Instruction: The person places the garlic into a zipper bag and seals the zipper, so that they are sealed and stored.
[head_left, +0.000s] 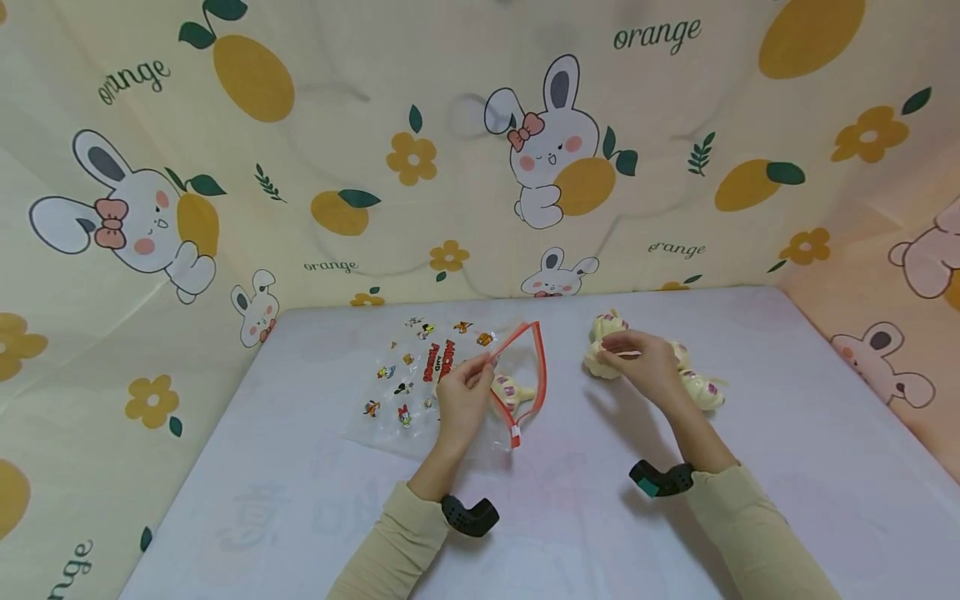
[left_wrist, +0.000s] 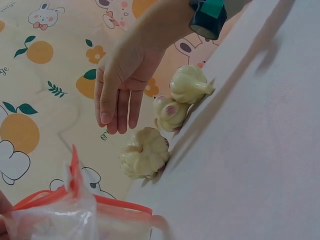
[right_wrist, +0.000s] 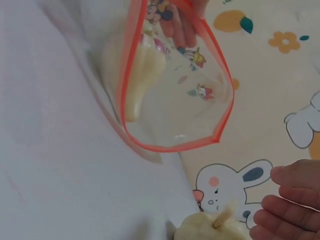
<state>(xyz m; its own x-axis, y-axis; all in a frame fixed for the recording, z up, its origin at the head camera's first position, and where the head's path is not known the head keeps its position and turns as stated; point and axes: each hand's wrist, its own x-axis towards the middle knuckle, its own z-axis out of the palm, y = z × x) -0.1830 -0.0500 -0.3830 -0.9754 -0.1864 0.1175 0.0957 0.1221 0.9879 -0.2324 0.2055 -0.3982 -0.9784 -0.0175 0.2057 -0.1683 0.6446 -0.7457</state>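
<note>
My left hand (head_left: 462, 400) pinches the upper edge of a clear cartoon-printed zip bag (head_left: 405, 392), whose red-rimmed mouth gapes to the right. Inside the bag, close to its mouth, lies a garlic bulb (right_wrist: 147, 65) with purple marks. My right hand (head_left: 651, 365) hovers over several other garlic bulbs on the table, its fingers extended and holding nothing. The left wrist view shows that hand (left_wrist: 125, 82) apart from the nearest garlic bulb (left_wrist: 145, 153). Two more bulbs, one a garlic bulb (left_wrist: 190, 84) with its stem pointing outward, sit farther along.
The white table (head_left: 300, 500) has a printed cloth (head_left: 450, 150) with rabbits and oranges behind it and at both sides. A dark wrist device (head_left: 471, 517) sits at the left cuff, another wrist device (head_left: 662, 479) at the right.
</note>
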